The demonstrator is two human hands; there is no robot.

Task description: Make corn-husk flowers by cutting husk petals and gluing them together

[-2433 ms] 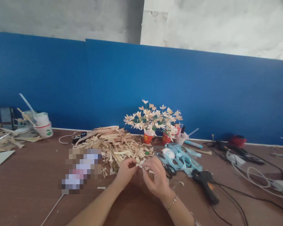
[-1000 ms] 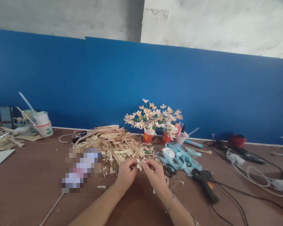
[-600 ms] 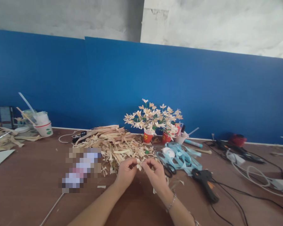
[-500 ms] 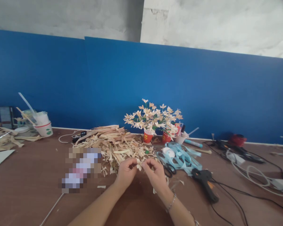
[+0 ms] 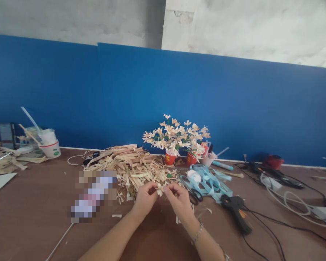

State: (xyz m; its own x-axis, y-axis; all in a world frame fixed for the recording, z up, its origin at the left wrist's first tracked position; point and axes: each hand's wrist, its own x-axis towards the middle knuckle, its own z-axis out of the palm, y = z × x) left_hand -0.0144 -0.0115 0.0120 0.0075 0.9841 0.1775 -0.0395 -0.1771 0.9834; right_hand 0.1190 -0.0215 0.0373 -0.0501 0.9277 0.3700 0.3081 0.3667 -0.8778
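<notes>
A small cream flower (image 5: pixel 159 190), with petals like dried husk, is pinched between my two hands above the table. My left hand (image 5: pixel 146 197) grips its left side between thumb and fingertips. From the right, my right hand (image 5: pixel 178 199) pinches the opposite petals. Just beyond the hands spreads a heap of dried husk strips (image 5: pixel 130 163) and cut petals. Black-handled scissors (image 5: pixel 196 196) lie beside my right hand, their blades partly hidden. Finished-looking cream flowers on green stems (image 5: pixel 176 136) stand in red paper cups (image 5: pixel 170 158) at the back.
Light blue ribbon (image 5: pixel 210 183) lies tangled right of the heap. A black glue gun (image 5: pixel 236 214) with its cord is nearer on the right, before white cables (image 5: pixel 290 203). At left are a blurred-out device (image 5: pixel 93 197) with a cable and a white cup (image 5: pixel 51 149).
My right hand's fingers, earlier spread over the flower, have drawn back into a pinch at its right side. The flower now faces me with its petals visible. Little has moved in the last second.
</notes>
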